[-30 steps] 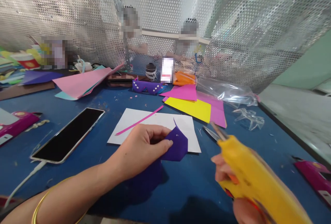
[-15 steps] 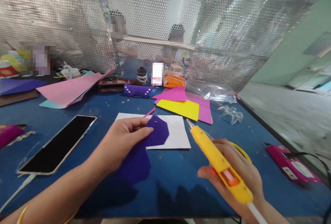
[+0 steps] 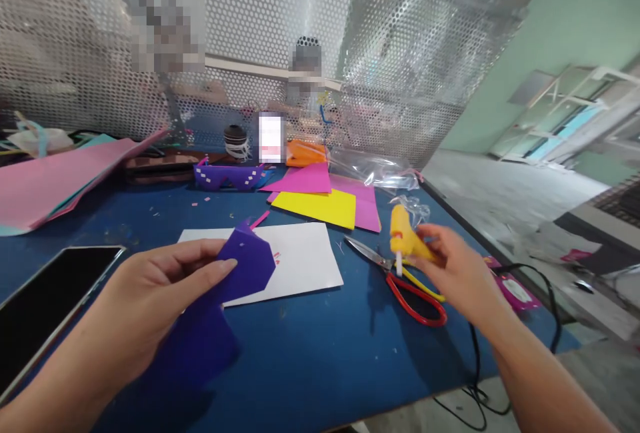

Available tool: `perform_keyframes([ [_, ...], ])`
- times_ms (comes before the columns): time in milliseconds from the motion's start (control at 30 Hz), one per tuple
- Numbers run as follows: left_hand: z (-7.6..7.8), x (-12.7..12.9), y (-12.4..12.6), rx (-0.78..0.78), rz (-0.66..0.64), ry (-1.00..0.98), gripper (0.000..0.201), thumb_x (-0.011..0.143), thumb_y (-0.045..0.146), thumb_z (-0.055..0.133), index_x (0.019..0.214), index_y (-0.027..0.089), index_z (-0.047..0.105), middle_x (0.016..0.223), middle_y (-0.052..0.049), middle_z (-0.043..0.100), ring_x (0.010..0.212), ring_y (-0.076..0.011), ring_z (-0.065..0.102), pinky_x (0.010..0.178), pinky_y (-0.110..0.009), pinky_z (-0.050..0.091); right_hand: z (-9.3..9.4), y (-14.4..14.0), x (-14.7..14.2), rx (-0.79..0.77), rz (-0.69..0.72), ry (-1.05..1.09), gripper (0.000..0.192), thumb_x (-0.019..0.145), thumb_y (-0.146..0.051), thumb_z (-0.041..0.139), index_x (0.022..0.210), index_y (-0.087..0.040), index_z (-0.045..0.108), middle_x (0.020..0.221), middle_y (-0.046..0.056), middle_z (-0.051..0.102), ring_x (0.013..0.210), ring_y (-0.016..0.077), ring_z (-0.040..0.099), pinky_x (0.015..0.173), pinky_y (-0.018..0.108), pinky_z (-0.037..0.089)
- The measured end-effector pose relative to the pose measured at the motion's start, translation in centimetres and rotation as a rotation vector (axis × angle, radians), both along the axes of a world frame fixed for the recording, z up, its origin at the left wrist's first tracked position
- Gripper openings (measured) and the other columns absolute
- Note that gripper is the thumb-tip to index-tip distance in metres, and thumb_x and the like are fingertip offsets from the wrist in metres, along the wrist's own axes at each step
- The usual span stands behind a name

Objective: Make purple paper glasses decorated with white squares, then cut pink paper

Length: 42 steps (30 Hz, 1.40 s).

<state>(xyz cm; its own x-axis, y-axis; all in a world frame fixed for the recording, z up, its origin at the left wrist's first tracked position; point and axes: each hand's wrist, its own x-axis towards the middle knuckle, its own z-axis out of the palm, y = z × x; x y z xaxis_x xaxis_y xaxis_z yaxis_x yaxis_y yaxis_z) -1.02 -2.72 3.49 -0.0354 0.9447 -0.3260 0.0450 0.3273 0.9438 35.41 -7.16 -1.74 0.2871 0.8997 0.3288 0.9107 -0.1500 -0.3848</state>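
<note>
My left hand pinches a folded purple paper piece just above the blue table, in front of a white sheet. My right hand grips a yellow glue gun at the table's right side, its white glue stick pointing down at me. Directly under the gun lie scissors with red and yellow handles. The gun's black cable trails off the right edge.
A phone lies at the left. Yellow and magenta paper sheets, purple paper glasses, a pink paper stack and a clear plastic bag fill the far side. A perforated metal screen stands behind, with people beyond it.
My right hand has carried the glue gun away to the right and farther out, over the scissors. The view has swung right. My left hand still holds the purple piece.
</note>
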Motion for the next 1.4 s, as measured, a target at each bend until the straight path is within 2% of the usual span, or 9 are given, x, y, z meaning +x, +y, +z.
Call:
perform_keyframes([
  [100, 0.0, 0.1, 0.0, -0.052, -0.003, 0.01, 0.033, 0.062, 0.03, 0.083, 0.094, 0.03, 0.078, 0.062, 0.003, 0.075, 0.047, -0.014, 0.063, 0.041, -0.02, 0.05, 0.6, 3.8, 3.7, 0.047, -0.151, -0.11, 0.043, 0.08, -0.04, 0.063, 0.113, -0.013, 0.062, 0.105, 0.018, 0.068, 0.093, 0.0314, 0.066, 0.08, 0.045, 0.051],
  [233, -0.1, 0.2, 0.0, -0.059, 0.027, 0.01, 0.03, 0.063, 0.027, 0.082, 0.093, 0.028, 0.077, 0.065, 0.003, 0.076, 0.045, -0.0131, 0.063, 0.04, -0.018, 0.049, -0.4, 8.0, 7.2, 0.061, -0.17, -0.208, 0.026, 0.077, -0.031, 0.066, 0.095, -0.013, 0.069, 0.093, 0.019, 0.069, 0.089, 0.0313, 0.065, 0.075, 0.041, 0.047],
  [433, -0.3, 0.3, 0.3, -0.016, 0.07, -0.058, 0.027, 0.062, 0.022, 0.081, 0.088, 0.022, 0.075, 0.07, 0.003, 0.077, 0.05, -0.0127, 0.065, 0.042, -0.019, 0.051, -0.9, 7.7, 7.5, 0.157, -0.077, -0.262, 0.03, 0.087, -0.044, 0.057, 0.081, -0.018, 0.07, 0.082, 0.013, 0.066, 0.081, 0.027, 0.067, 0.064, 0.037, 0.045],
  [600, -0.2, 0.2, 0.6, 0.061, 0.098, -0.076, 0.024, 0.064, 0.018, 0.08, 0.087, 0.019, 0.075, 0.072, 0.003, 0.077, 0.053, -0.0103, 0.065, 0.047, -0.018, 0.052, 1.6, 4.4, 1.6, 0.263, 0.042, -0.184, 0.029, 0.093, -0.043, 0.051, 0.105, -0.023, 0.069, 0.102, 0.012, 0.068, 0.089, 0.0274, 0.067, 0.077, 0.044, 0.049],
  [667, -0.1, 0.2, 0.6, 0.079, 0.101, -0.09, 0.025, 0.065, 0.018, 0.08, 0.089, 0.018, 0.075, 0.071, 0.002, 0.077, 0.053, -0.0107, 0.065, 0.049, -0.018, 0.052, 2.2, 3.1, -2.7, 0.228, 0.229, -0.067, 0.023, 0.093, -0.042, 0.053, 0.099, -0.027, 0.069, 0.101, 0.005, 0.071, 0.089, 0.0209, 0.067, 0.081, 0.037, 0.051],
  [800, 0.0, 0.1, 0.8, 0.12, 0.117, -0.127, 0.021, 0.066, 0.016, 0.08, 0.086, 0.017, 0.076, 0.06, 0.005, 0.073, 0.051, -0.0096, 0.064, 0.052, -0.019, 0.054, 2.1, 2.6, -11.0, -0.072, 0.645, 0.247, 0.01, 0.089, -0.027, 0.061, 0.085, -0.026, 0.07, 0.085, -0.003, 0.071, 0.079, 0.0131, 0.067, 0.071, 0.026, 0.052],
  [900, -0.2, -0.1, 1.0, 0.145, 0.138, -0.152, 0.018, 0.065, 0.014, 0.079, 0.083, 0.017, 0.076, 0.057, 0.006, 0.071, 0.048, -0.0078, 0.062, 0.055, -0.019, 0.055, 0.9, 4.5, -14.4, -0.117, 0.703, 0.258, 0.009, 0.088, -0.019, 0.061, 0.086, -0.023, 0.069, 0.085, -0.002, 0.07, 0.076, 0.0117, 0.064, 0.066, 0.025, 0.049],
  [1133, -0.3, -0.9, 0.9, 0.163, 0.127, -0.235, 0.024, 0.063, 0.018, 0.083, 0.086, 0.016, 0.076, 0.063, 0.003, 0.074, 0.051, -0.0096, 0.064, 0.047, -0.016, 0.051, -2.9, 7.8, -16.1, -0.106, 0.65, 0.126, 0.012, 0.087, -0.02, 0.06, 0.084, -0.02, 0.072, 0.088, 0.002, 0.068, 0.07, 0.0116, 0.062, 0.064, 0.026, 0.048],
  [1400, -0.7, -1.2, 0.8, 0.145, 0.057, -0.179, 0.035, 0.065, 0.026, 0.082, 0.099, 0.02, 0.077, 0.071, 0.0, 0.076, 0.054, -0.0129, 0.066, 0.045, -0.017, 0.05, -3.3, 7.1, -16.7, -0.045, 0.747, -0.113, 0.026, 0.096, -0.023, 0.049, 0.091, -0.015, 0.073, 0.088, 0.007, 0.067, 0.076, 0.0157, 0.064, 0.067, 0.029, 0.049],
])
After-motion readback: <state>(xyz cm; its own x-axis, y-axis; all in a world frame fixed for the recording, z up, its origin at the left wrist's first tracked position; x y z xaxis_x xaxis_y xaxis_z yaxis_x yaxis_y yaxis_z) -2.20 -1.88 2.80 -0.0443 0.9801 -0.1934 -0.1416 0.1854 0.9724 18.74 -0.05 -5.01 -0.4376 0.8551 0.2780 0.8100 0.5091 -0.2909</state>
